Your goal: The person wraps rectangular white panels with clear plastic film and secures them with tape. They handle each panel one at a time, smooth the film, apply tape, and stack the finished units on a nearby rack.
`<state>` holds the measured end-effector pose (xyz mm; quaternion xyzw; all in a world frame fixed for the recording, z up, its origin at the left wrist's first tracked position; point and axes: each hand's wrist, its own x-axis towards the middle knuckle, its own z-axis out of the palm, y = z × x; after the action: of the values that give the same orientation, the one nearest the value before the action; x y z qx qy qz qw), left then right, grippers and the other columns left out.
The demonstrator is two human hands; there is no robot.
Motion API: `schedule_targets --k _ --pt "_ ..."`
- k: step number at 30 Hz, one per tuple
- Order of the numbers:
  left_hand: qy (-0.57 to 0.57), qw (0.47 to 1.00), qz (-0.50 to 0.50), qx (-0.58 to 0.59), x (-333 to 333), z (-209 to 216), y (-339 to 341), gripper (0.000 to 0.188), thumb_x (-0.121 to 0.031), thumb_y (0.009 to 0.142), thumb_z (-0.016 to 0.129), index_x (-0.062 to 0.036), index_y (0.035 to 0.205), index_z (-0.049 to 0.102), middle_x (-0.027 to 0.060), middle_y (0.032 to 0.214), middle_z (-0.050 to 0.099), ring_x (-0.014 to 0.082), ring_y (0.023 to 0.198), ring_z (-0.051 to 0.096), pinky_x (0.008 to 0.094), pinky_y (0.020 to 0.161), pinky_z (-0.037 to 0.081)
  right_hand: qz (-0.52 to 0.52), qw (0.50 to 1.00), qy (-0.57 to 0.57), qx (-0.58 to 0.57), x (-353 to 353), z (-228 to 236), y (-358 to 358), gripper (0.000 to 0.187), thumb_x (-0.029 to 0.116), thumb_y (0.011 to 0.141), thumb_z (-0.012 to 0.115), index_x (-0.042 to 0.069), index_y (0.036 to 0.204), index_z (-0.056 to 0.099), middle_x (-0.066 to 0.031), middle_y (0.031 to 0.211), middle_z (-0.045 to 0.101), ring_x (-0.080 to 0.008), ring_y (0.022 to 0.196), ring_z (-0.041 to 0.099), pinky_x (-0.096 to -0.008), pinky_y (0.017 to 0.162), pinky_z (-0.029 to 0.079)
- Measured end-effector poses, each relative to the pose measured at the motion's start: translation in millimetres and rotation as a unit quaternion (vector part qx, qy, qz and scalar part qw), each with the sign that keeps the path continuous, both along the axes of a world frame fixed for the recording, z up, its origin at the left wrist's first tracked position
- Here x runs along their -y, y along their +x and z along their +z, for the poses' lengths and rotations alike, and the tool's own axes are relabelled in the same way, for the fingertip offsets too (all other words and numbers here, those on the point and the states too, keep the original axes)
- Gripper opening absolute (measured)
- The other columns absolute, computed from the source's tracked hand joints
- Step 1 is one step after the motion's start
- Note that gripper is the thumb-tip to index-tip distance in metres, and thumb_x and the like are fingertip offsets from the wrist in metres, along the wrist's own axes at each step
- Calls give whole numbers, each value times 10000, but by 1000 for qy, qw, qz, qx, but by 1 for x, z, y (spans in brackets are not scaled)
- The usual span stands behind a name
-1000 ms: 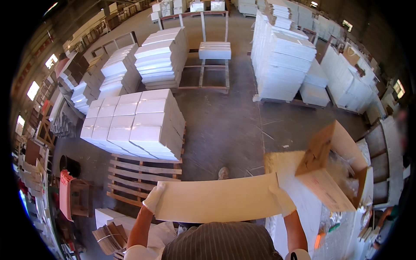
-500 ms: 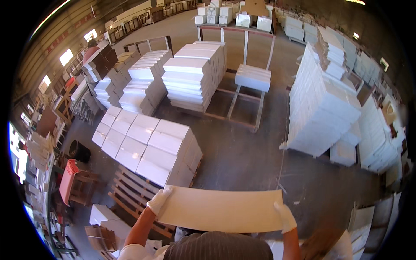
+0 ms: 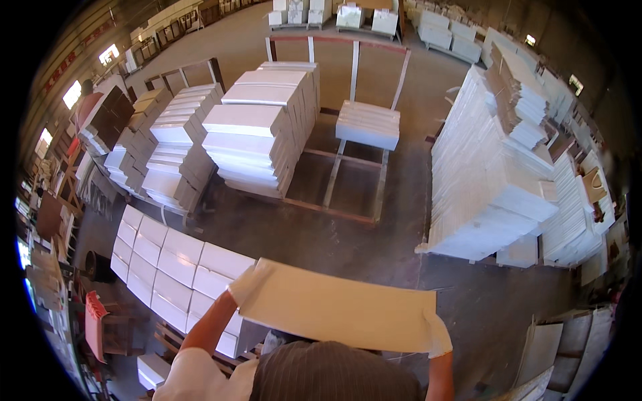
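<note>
A long rectangular beige panel [image 3: 341,306] is held out level in front of my body, one end in each hand. My gloved left hand [image 3: 247,283] grips its left end, and that end sits a little farther forward than the other. At the right end, my gloved right hand [image 3: 439,335] holds the short edge. The fingers under the panel are hidden. Just left of the panel, partly covered by my left arm, stands a block of white boxes [image 3: 179,252] on a wooden pallet.
Ahead is a metal rack cart [image 3: 361,162] carrying a short white stack [image 3: 368,123] and a taller stack of white panels [image 3: 257,123]. A high white stack [image 3: 481,194] stands to the right. A red-covered stand [image 3: 95,327] and a black bin [image 3: 99,266] are at the left.
My view has shifted, so the white boxes and cart now appear farther left. Both hands still hold the panel, which has tilted, its left end now farther forward.
</note>
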<state>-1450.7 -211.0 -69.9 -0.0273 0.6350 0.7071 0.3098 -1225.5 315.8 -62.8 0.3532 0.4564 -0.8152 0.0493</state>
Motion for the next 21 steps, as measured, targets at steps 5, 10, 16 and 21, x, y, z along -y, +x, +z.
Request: schedule_targets --k 5,10,16,21 --pt "-285 862 -291 -303 -28 5 -122 257 -295 998 588 -87 1141 636 -7 1066 671 108 988 641 310 797 555 -48 998 -10 29 -7 21 -72 482 373 957 642 10 1269 584 -64 1134 670 -179 984 641 -330 841 530" --pt "-209 938 -198 -195 -73 -11 -218 222 -272 1004 568 -93 1117 636 -4 1024 671 109 968 646 313 769 563 -71 997 -12 41 -44 29 -157 455 372 957 641 4 1223 610 -54 1075 677 -154 930 646 -313 790 537" --pt "-115 989 -90 -17 -175 9 -329 257 -246 891 617 -83 1083 665 57 994 684 280 922 634 394 808 515 -61 998 22 18 -132 -6 -282 441 376 956 643 14 1207 627 -37 1039 677 -131 889 645 -294 742 539" --pt "-76 992 1 96 -214 9 -389 274 -262 997 549 -62 1169 621 11 1076 665 179 1049 621 346 853 529 24 999 -37 13 -199 43 -392 451 375 963 635 18 1239 617 -34 1093 669 -126 940 642 -286 765 536"
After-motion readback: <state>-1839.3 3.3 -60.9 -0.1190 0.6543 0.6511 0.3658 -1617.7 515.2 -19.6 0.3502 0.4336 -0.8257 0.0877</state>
